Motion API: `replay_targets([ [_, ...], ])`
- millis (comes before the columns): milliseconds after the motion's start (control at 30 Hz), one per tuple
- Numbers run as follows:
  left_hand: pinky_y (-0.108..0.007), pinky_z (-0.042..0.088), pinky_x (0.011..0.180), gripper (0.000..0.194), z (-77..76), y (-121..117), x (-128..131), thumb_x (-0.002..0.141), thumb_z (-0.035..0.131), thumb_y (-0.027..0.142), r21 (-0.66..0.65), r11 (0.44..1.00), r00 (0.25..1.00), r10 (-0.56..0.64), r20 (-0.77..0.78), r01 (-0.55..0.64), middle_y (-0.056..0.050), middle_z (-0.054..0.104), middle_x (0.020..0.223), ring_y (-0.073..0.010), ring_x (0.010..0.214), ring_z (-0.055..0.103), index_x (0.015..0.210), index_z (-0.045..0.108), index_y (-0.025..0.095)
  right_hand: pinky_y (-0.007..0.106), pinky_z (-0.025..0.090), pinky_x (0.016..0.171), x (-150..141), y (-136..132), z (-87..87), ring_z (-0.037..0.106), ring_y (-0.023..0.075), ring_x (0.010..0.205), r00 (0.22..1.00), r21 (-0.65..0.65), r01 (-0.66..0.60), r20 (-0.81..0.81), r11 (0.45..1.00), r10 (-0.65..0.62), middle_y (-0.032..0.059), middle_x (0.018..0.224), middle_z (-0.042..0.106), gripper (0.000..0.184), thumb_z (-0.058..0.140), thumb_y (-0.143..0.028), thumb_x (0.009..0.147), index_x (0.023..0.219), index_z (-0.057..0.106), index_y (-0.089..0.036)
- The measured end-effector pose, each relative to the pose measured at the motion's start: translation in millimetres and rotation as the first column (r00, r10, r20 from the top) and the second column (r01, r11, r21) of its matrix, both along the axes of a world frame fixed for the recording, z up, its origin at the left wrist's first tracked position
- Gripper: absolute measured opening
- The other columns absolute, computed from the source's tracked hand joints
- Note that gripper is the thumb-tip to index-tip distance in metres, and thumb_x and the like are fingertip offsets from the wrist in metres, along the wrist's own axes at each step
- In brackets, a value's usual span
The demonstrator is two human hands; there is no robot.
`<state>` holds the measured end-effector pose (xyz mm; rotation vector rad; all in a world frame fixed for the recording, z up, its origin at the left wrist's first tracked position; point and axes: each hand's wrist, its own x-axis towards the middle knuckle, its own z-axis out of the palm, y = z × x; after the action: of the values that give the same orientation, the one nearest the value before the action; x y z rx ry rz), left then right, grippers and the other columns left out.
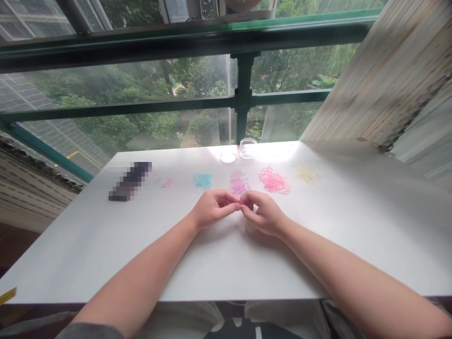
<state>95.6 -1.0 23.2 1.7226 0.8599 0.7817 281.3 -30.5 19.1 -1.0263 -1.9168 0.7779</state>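
Note:
My left hand (213, 207) and my right hand (262, 213) meet at their fingertips over the middle of the white table (88, 245). Both are closed in a pinch, on something too small to make out. Just beyond them lies a purple pile of small rubber bands (238, 182). A pink pile (274, 181) sits to its right, a yellow pile (307, 173) further right, and a blue pile (203, 180) to its left. A few loose pink bands (165, 183) lie further left.
A small clear jar (247, 148) and its round lid (228, 157) stand at the table's far edge. A dark, blurred-out oblong object (130, 181) lies at the left. A green window frame (243, 94) and glass rise behind the table.

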Motion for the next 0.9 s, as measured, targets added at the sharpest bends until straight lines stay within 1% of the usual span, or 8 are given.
replay_targets([
  [133,-0.025,0.050,0.062,0.022,-2.9,2.7,-2.8,0.075,0.067,0.033,0.016,0.999,1.000,0.031,-0.006,-0.031,-0.008,0.069,0.073,-0.0154,0.067,0.063,0.080,0.067,0.012,0.022,0.038,0.054,-0.1,-0.6,1.3,0.045,0.0097,0.056,1.000,-0.008,-0.002,0.005,1.000,0.002,-0.0021,0.062,0.052,0.005,0.051,-0.015,0.077,0.073,0.051,-0.018],
  [233,-0.026,0.050,0.063,0.022,-3.1,2.9,-3.6,0.075,0.066,0.033,0.010,1.000,1.000,0.011,0.007,-0.011,-0.008,0.069,0.074,-0.0157,0.068,0.063,0.079,0.066,0.011,0.022,0.038,0.054,-0.3,-1.0,1.3,0.045,0.0097,0.055,1.000,-0.020,-0.013,0.009,1.000,0.013,-0.0023,0.061,0.052,0.005,0.051,-0.016,0.077,0.073,0.051,-0.019],
  [333,-0.025,0.050,0.063,0.025,-1.5,1.3,-3.0,0.074,0.068,0.035,0.010,1.000,1.000,-0.007,-0.001,0.007,-0.009,0.070,0.078,-0.0158,0.068,0.064,0.082,0.066,0.011,0.022,0.038,0.054,-0.6,-0.7,0.4,0.045,0.0100,0.055,1.000,-0.014,-0.013,0.010,1.000,0.013,-0.0022,0.061,0.052,0.004,0.052,-0.016,0.076,0.073,0.052,-0.019],
  [500,-0.023,0.048,0.058,0.025,0.1,0.1,-1.3,0.072,0.069,0.036,0.059,0.998,0.998,0.041,-0.050,-0.038,-0.007,0.069,0.076,-0.0138,0.064,0.062,0.082,0.068,0.013,0.022,0.038,0.054,-0.7,0.5,-0.1,0.045,0.0100,0.055,1.000,-0.004,-0.002,0.018,1.000,0.002,-0.0023,0.061,0.052,0.005,0.052,-0.015,0.076,0.073,0.053,-0.019],
  [600,-0.021,0.047,0.057,0.021,0.4,0.9,-0.4,0.073,0.067,0.033,0.084,0.995,0.996,0.065,-0.060,-0.060,-0.006,0.069,0.074,-0.0131,0.064,0.061,0.080,0.067,0.012,0.022,0.038,0.054,-0.5,1.0,0.6,0.045,0.0099,0.055,1.000,0.012,0.000,0.023,1.000,0.000,-0.0022,0.061,0.052,0.005,0.052,-0.015,0.076,0.073,0.053,-0.018],
  [733,-0.021,0.046,0.056,0.014,2.4,0.4,1.6,0.073,0.064,0.025,0.116,0.992,0.996,0.060,-0.062,-0.053,-0.004,0.065,0.070,-0.0110,0.061,0.058,0.077,0.064,0.012,0.022,0.039,0.055,-1.0,0.8,1.5,0.046,0.0099,0.057,0.999,0.025,-0.029,0.019,0.999,0.028,-0.0016,0.063,0.053,0.006,0.051,-0.013,0.076,0.074,0.054,-0.018],
  [833,-0.021,0.047,0.059,0.007,4.7,-1.2,3.4,0.071,0.061,0.019,0.166,0.985,0.996,0.051,-0.072,-0.039,-0.002,0.062,0.069,-0.0099,0.061,0.056,0.075,0.060,0.013,0.022,0.039,0.055,-1.6,-0.1,2.2,0.046,0.0100,0.057,0.999,0.012,-0.042,0.011,0.999,0.042,-0.0015,0.064,0.053,0.006,0.051,-0.013,0.075,0.073,0.053,-0.019],
  [900,-0.021,0.047,0.061,0.006,5.7,-2.2,3.7,0.069,0.059,0.015,0.210,0.977,0.995,0.046,-0.086,-0.027,-0.001,0.061,0.069,-0.0097,0.062,0.055,0.075,0.058,0.014,0.023,0.040,0.055,-1.2,-1.1,3.0,0.046,0.0102,0.057,0.999,-0.005,-0.050,0.005,0.999,0.050,-0.0015,0.063,0.053,0.006,0.052,-0.013,0.075,0.073,0.053,-0.019],
])
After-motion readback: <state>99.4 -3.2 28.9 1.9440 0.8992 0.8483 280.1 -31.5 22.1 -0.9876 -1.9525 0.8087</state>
